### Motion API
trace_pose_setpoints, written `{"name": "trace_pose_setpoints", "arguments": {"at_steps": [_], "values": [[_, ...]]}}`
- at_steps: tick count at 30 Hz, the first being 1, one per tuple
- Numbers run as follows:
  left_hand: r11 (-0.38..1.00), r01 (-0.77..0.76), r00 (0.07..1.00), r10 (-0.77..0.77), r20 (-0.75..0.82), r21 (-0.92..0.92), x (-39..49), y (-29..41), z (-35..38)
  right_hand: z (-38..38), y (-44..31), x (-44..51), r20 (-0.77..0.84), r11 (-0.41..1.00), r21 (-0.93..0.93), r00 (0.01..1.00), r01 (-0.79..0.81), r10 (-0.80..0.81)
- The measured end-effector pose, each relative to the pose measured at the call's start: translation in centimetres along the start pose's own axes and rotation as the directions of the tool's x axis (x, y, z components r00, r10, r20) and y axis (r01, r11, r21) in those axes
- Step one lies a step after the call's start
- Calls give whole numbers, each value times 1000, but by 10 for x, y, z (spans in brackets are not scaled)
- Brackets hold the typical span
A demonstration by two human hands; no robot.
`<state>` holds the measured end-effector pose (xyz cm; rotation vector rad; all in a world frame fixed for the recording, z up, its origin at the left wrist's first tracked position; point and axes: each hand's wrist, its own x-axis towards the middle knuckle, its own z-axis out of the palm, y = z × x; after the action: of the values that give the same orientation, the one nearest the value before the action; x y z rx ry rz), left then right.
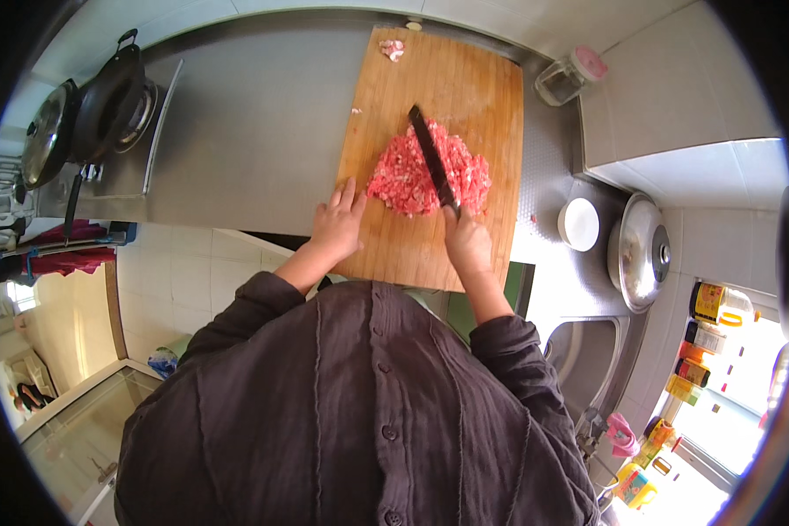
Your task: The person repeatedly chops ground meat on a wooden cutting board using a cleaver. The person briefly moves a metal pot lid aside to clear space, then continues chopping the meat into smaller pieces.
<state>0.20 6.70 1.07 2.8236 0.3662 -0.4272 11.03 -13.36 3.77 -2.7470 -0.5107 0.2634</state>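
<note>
A wide heap of chopped raw meat [401,174] lies on the middle of a wooden cutting board [381,246]. My right hand [468,242] grips the handle of a dark-bladed kitchen knife [432,154]. The blade crosses the heap slantwise, its tip pointing to the far side of the board; whether its edge touches the wood is hidden by the meat. My left hand [339,220] rests on the board's left edge with fingers apart, just beside the heap and holding nothing. A small pale meat scrap [392,49] sits near the board's far left corner.
Metal countertop [256,125] stretches left to a gas stove with a black wok [108,98]. Right of the board are a lidded glass jar [562,77], a white bowl [578,224] and a pot lid [641,253]. A sink [582,361] and several bottles stand nearer on the right.
</note>
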Motion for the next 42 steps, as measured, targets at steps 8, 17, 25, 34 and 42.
{"name": "trace_pose_setpoints", "arguments": {"at_steps": [8,17,25,34,42], "values": [[999,-24,999,23,-32,-23,4,2,-1,22,23,6,-25,993,-117,1000,2,-5],[1000,-23,1000,23,2,-19,2,5,-4,43,40,-1,-94,998,-9,994,-65,64],[1000,-10,1000,11,28,-25,2,7,-4,33,18,-4,-14,994,-21,994,-111,111],[1000,1,999,1,50,-26,1,5,-6,20,5,-9,-109,999,2,993,-53,53],[1000,1,1000,-1,27,-26,-2,2,-4,-8,-10,-8,-160,988,153,987,22,3]]}}
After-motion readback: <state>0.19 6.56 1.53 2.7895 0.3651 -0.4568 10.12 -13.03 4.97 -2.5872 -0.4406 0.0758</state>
